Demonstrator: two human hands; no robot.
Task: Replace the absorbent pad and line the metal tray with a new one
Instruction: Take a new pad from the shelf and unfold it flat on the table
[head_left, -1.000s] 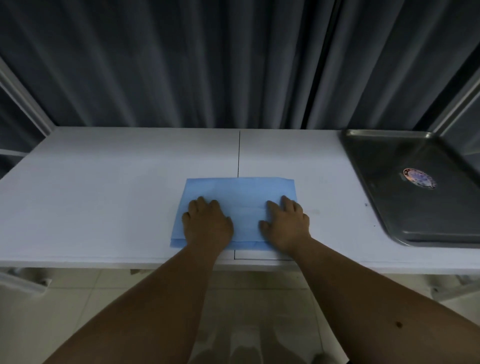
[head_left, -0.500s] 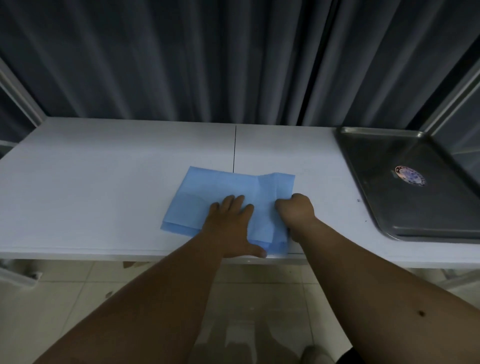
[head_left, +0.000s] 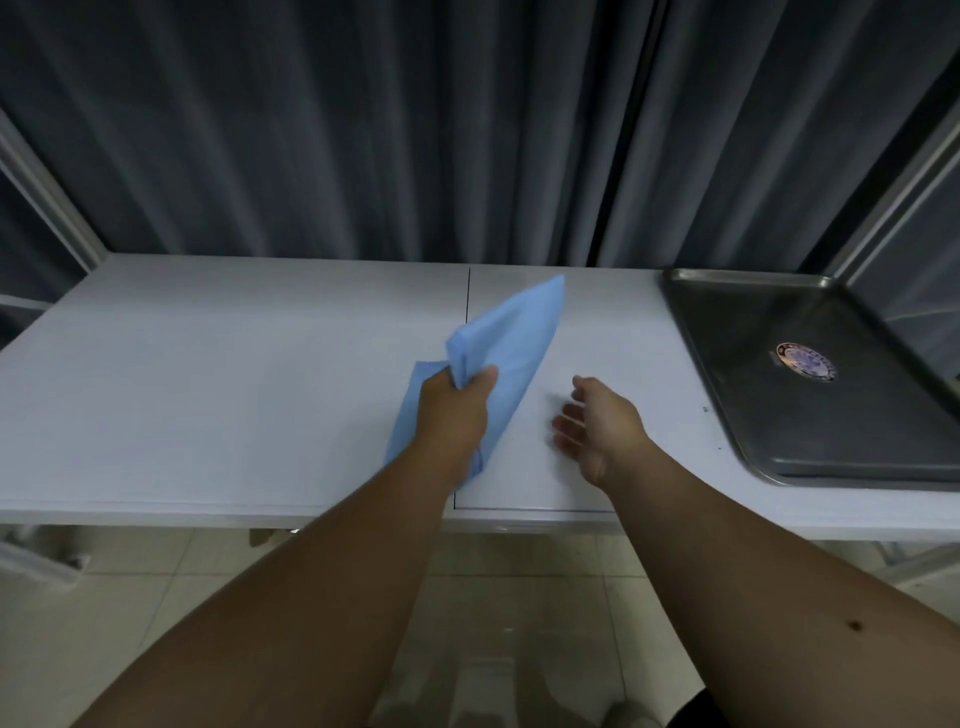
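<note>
At the right edge, the metal tray (head_left: 831, 415) is cut off.

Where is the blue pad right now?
In the head view the blue pad is gripped by the left hand over the middle of the white table, left of the open right hand and the bare metal tray.

A single head-worn wide-angle view looks forward and down from the near side of the surface (head_left: 208, 395), close enough that both forearms fill the lower frame. It faces the far curtain (head_left: 363, 130), with the floor (head_left: 519, 571) showing below the near edge. The tray (head_left: 831, 426) lies at the far right, cut by the frame edge.
</note>
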